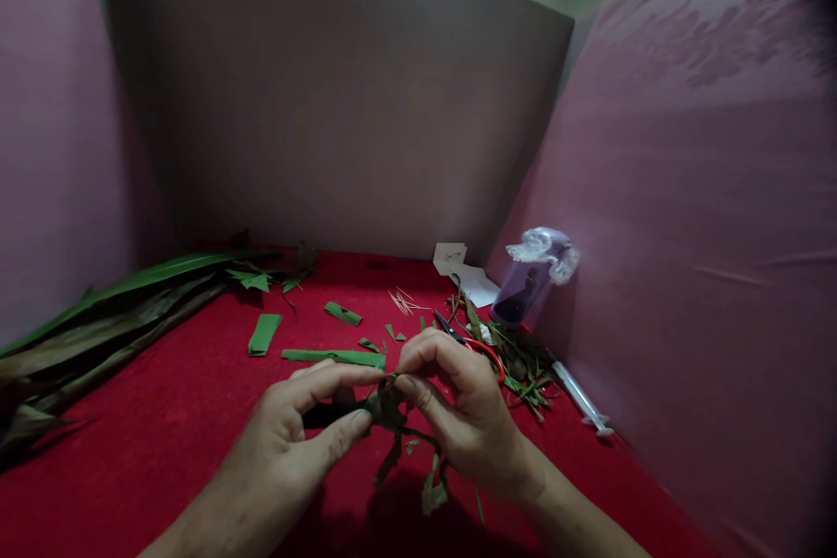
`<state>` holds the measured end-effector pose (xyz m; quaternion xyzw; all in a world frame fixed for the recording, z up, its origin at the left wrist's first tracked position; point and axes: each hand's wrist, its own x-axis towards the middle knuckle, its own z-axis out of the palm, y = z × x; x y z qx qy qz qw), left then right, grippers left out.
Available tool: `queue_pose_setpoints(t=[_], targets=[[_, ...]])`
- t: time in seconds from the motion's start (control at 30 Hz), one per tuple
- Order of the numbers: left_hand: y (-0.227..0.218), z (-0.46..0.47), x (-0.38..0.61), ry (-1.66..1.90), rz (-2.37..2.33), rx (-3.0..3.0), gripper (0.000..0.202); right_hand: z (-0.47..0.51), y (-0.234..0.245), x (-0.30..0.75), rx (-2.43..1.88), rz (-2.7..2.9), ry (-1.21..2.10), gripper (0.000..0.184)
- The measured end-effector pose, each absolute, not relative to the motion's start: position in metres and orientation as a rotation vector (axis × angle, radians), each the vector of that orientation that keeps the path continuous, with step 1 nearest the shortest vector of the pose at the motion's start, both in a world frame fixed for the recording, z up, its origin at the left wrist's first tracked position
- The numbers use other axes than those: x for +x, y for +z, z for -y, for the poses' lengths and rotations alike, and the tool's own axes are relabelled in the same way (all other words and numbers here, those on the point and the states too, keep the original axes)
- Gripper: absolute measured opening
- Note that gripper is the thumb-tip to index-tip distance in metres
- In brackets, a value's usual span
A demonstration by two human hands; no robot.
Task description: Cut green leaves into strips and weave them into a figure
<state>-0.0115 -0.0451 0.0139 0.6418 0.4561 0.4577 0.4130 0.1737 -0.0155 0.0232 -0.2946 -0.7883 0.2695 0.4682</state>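
**Listener:** Leaf bundle, where is it?

**Me:** Leaf bundle (387, 405) sits low in the middle of the view, lifted just above the red cloth (163, 418) that covers the floor, pinched between both my hands. It is a small knot of folded, dark green and brownish strips, with loose ends dangling below it.

**Listener:** Take me across from the left.

**Me:** Far left, long whole leaves (111, 314) lie against the wall. Nearer the centre, cut green strips (333, 357) are scattered on the cloth. My left hand (294, 436) comes next: thumb and forefinger are closed narrowly on the left side of the bundle. My right hand (458, 410) mirrors it, fingers (425, 357) curled tight on the right side. Just behind that hand lie red-handled scissors (480, 349) among leaf trimmings (523, 366). Further right stand a clear bottle (527, 288) capped with crumpled plastic, some paper (467, 275) behind it, and a syringe-like tube (579, 397) by the wall.

**Listener:** How would you do this fold well?

**Me:** My judgement: keep the left pinch steady as an anchor, work the strip with the right fingertips close to the knot, and pull gently, since the dried pieces look likely to tear.
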Motion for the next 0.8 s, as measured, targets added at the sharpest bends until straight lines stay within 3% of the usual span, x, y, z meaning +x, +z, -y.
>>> queue_pose_setpoints(t=[0.13,0.23,0.8], targets=[[0.014,0.044,-0.011,1.141,-1.093,1.567,0.03,0.015,0.022,0.174,-0.687,1.921,0.706,0.004],[0.013,0.042,-0.012,1.168,-1.05,1.515,0.026,0.015,0.022,0.173,-0.693,1.925,0.707,0.012],[0.004,0.039,-0.008,1.198,-1.22,1.623,0.025,0.015,0.007,0.165,-0.698,1.994,-0.081,0.011]])
